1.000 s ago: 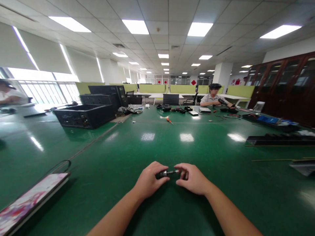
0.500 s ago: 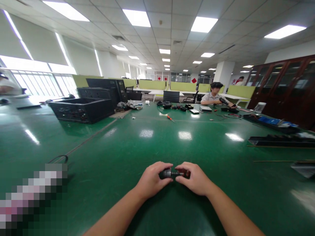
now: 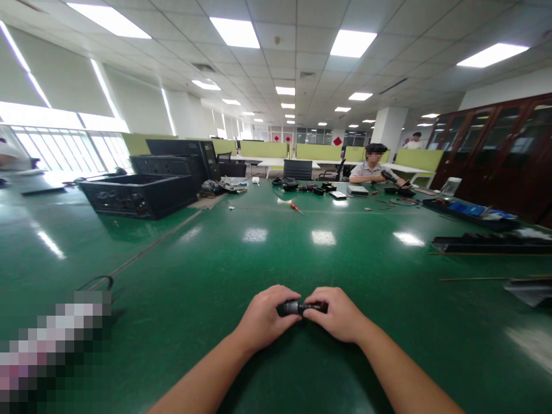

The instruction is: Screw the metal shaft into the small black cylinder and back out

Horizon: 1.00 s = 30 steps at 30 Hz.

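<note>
Low over the green table, my left hand (image 3: pixel 268 315) is closed around a dark cylindrical part with a grey band (image 3: pixel 290 307). My right hand (image 3: pixel 338 313) pinches a thin dark part (image 3: pixel 314 307) in line with it, thumb below and fingers above. The two parts meet end to end between my hands; whether they are joined, I cannot tell. My fingers cover much of both, so their exact kind does not show. Farther off lies an orange screwdriver (image 3: pixel 295 208).
An open black computer case (image 3: pixel 138 195) stands at the left. Black trays (image 3: pixel 491 245) and a thin rod (image 3: pixel 472 279) lie on the right. Across the table (image 3: pixel 194 276), a seated person (image 3: pixel 373 167) handles a dark tool. A blurred-out object (image 3: pixel 56 339) is near left.
My right hand has moved closer to my left and its fingers have closed on the thin part. The gap between my hands has narrowed. The whole view has shifted slightly.
</note>
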Motion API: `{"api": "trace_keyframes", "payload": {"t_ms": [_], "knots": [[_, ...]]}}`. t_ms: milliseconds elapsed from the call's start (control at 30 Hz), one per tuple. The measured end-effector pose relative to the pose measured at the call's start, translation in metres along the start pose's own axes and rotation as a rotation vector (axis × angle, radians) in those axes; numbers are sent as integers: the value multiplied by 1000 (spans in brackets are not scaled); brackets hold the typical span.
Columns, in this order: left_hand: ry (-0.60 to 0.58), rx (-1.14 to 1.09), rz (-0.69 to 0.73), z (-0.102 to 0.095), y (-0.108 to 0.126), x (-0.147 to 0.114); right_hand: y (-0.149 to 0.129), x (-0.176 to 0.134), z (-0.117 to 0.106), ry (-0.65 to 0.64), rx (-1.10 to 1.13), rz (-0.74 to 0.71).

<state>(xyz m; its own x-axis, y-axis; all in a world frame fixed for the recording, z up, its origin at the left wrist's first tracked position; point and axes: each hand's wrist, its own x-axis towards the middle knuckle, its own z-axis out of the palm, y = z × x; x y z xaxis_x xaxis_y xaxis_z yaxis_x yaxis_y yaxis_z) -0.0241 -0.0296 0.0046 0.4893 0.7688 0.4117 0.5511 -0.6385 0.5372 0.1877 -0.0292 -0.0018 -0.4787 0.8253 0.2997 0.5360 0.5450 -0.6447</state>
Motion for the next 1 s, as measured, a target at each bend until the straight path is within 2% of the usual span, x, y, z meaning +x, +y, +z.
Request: {"api": "trace_keyframes", "payload": {"t_ms": [1000], "knots": [[24,20,-16,-1,-4,0,3,-3,-6,34,-23,-12]]}}
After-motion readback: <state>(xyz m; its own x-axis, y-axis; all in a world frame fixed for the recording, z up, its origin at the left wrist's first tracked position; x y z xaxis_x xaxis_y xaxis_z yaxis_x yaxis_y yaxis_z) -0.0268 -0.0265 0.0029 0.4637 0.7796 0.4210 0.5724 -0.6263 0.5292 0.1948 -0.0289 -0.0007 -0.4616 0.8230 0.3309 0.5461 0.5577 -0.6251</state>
